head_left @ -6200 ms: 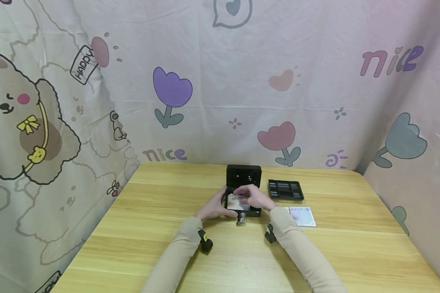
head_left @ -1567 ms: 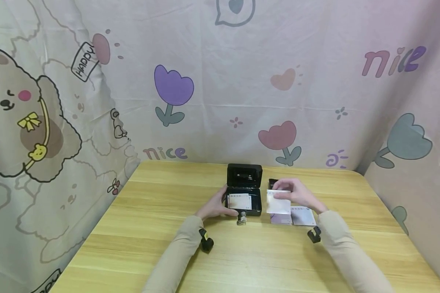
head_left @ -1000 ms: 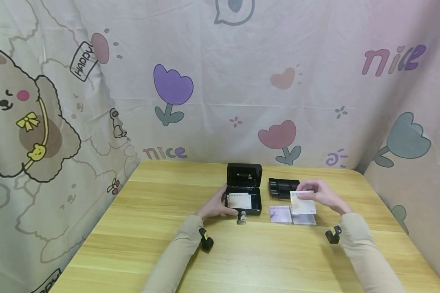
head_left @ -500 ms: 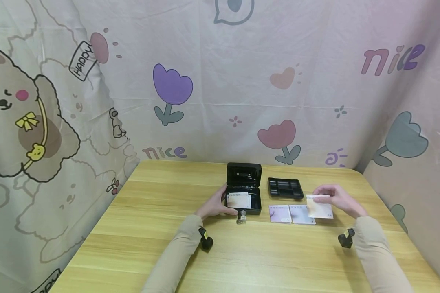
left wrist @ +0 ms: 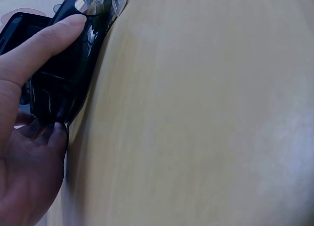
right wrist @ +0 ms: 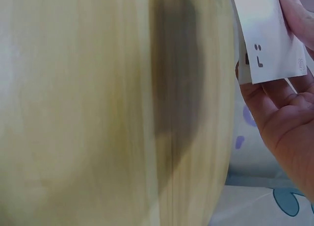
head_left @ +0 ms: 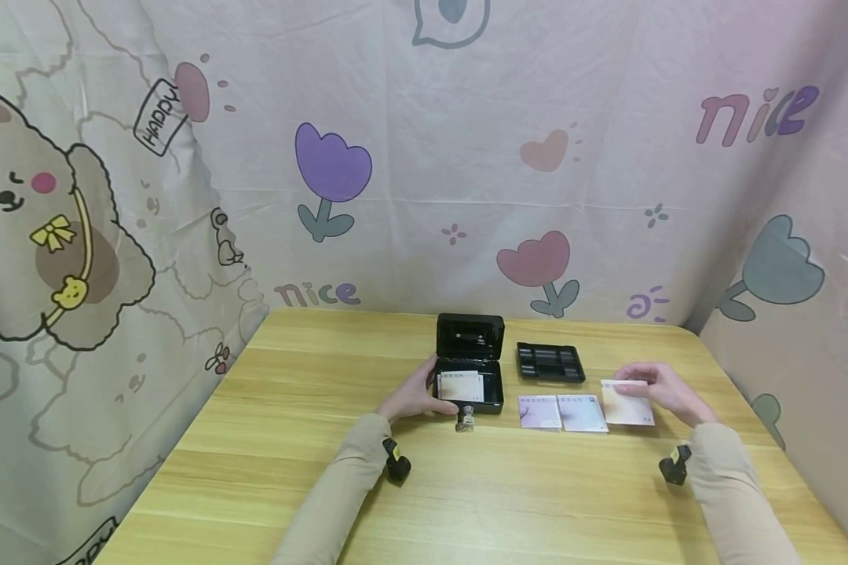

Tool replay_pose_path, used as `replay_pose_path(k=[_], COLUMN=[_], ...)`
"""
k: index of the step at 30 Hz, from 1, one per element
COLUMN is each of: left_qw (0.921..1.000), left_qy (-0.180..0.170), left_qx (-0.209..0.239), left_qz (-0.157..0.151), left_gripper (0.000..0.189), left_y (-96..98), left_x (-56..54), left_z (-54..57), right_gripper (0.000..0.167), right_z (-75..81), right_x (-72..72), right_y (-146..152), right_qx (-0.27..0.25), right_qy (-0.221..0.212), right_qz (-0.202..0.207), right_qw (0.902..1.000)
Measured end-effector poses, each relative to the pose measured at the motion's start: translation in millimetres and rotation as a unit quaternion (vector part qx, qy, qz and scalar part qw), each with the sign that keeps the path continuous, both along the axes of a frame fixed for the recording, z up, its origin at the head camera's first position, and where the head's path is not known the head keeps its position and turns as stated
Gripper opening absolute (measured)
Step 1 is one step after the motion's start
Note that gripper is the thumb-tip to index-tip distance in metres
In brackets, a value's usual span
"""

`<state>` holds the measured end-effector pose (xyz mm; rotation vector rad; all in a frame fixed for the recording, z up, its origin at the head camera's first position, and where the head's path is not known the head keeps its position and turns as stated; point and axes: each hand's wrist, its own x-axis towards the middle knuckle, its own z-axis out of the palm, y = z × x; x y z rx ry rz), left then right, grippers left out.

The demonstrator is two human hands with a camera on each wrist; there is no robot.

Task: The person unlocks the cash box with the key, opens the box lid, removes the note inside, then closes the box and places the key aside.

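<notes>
A small black cash box stands on the table with its lid up and several printed paper cards inside. My left hand grips its left front corner; in the left wrist view the thumb lies beside the round lock and the fingers bend against the side wall. Keys hang from the lock. To the right, my right hand pinches a pale, peach-tinted card by its far edge, close over the table. The right wrist view shows small dark marks on it and another layer behind.
Between box and right hand lie a purple-tinted card and a blue-tinted card, side by side. Behind them sits a black compartment tray. A patterned cloth hangs behind the wooden table.
From above the box's right side, the right hand has carried the peach-tinted card rightward past the purple and blue cards and lowered it. The left hand stays on the box.
</notes>
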<state>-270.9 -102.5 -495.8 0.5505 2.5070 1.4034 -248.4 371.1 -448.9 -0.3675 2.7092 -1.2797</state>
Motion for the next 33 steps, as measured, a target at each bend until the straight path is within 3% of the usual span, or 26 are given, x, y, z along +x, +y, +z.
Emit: replay_pose_path(k=[33], left_qw=[1.0], left_qy=[0.0], left_qx=[0.0], left_qz=[-0.001], left_gripper=[0.126], left_y=[-0.5], left_x=[0.0], left_z=[-0.5], right_gripper=[0.026], right_z=[-19.2], right_x=[-1.4], right_y=[-1.8], right_qx=[0.073], right_qy=[-0.03], right_qz=[-0.039], right_qw=[0.9961])
